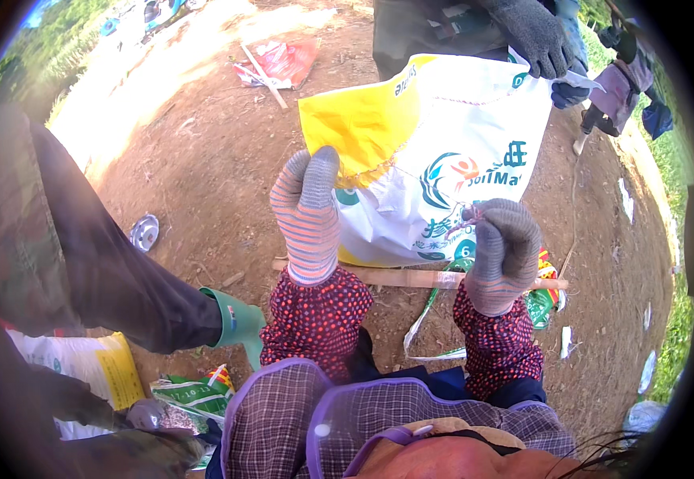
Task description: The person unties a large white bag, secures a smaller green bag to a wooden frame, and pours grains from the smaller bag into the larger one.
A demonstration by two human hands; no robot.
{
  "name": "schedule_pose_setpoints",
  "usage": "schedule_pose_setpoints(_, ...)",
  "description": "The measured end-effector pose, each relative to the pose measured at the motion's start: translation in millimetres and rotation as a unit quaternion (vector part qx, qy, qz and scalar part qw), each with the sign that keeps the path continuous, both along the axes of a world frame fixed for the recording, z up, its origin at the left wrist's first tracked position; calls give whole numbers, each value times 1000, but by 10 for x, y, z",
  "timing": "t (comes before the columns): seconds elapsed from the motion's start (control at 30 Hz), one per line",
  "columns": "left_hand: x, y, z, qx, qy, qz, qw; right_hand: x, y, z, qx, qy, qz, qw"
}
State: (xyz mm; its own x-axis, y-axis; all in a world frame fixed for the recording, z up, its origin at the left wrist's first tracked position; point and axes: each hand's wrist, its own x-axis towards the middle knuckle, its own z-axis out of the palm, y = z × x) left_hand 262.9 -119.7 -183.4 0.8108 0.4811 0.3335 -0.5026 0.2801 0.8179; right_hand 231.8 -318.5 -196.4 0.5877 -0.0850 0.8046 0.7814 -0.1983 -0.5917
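A white and yellow woven sack (475, 100) with printing is stretched out in front of me. My left hand (309, 215), in a striped glove with a grey palm, pinches the sack's yellow folded edge between thumb and fingers. To the right, my right hand (503, 251) is closed before the lower part of the sack, fingers curled to the thumb. A thin reddish thread (457, 231) shows at its fingertips. A line of stitching runs along the yellow fold. At the far right corner, a co-worker's dark-gloved hand (535, 36) grips the sack.
A wooden pole (395, 276) lies beneath the sack. At left stand a person's leg and green boot (239, 323), near full sacks (83, 367) and a metal disc (145, 232). A red bag (283, 64) with a stick lies farther off on bare soil. Another person is at far right.
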Motion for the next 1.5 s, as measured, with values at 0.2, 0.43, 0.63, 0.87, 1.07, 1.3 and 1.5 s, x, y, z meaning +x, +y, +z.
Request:
schedule_pose_setpoints(0.2, 59, -64, -93, 25, -23, 25, 999, 62, 248, 257, 267, 163, 341, 887)
schedule_pose_setpoints(0.43, -75, -12, 88, 352, -113, 8, 929, 21, 193, -138, 275, 310, 306, 857)
schedule_pose_setpoints(0.63, -338, -190, -74, 715, -181, 68, 672, 6, 197, 60, 128, 380, 316, 860)
schedule_pose_setpoints(0.87, -277, -347, -155, 698, -203, -13, 687, 133, -51, -153, 11, 332, 50, 942)
schedule_pose_setpoints(1.07, 36, -383, -448, 489, -175, -29, 854, 243, 16, -375, 353, 438, 276, 779)
schedule_pose_setpoints(1.3, -41, -434, -386, 681, -78, -18, 728, -13, -217, -83, -217, 311, -63, 923)
schedule_pose_setpoints(1.5, -46, -390, -376, 718, -94, -67, 687, -17, -133, -223, -324, 250, -202, 890)
